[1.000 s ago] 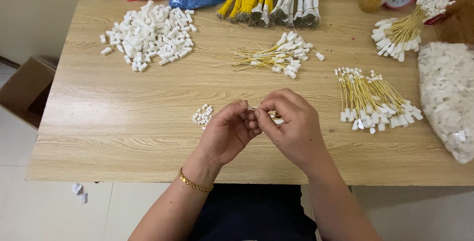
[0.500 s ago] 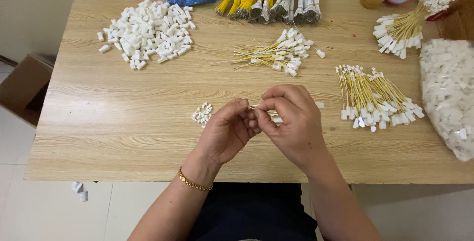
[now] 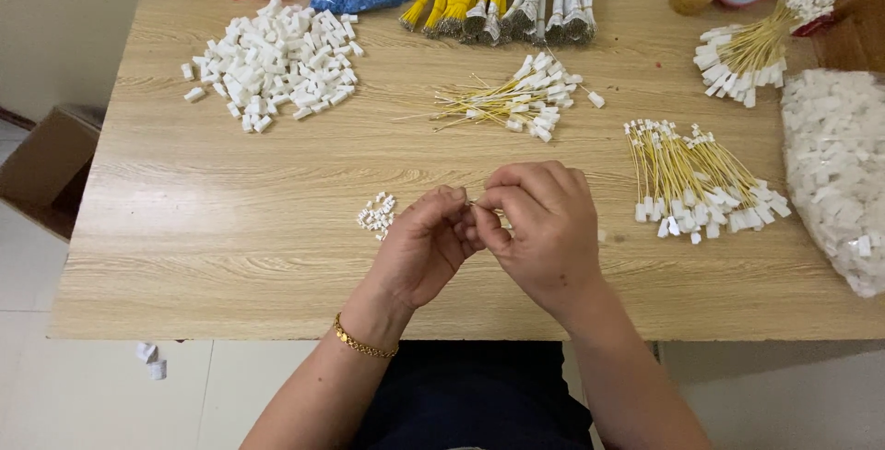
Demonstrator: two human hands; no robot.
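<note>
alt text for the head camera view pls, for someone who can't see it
Seen from above, a person's left hand and right hand meet over a wooden table, pinching something small and mostly hidden. Around them lie a pile of white connectors, yellow wire bundles with white ends, and a small cluster of white pieces.

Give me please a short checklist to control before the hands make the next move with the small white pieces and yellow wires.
1. Both hands meet over the table: ok. Left hand and right hand touch at the fingertips.
2. Part pinched between the fingers: cannot tell, the fingers hide it.
3. Small white pieces within reach: ok, just left of the left hand.
4. Yellow wires within reach: ok, right of the right hand.
5. Table space under the hands: ok.
</note>
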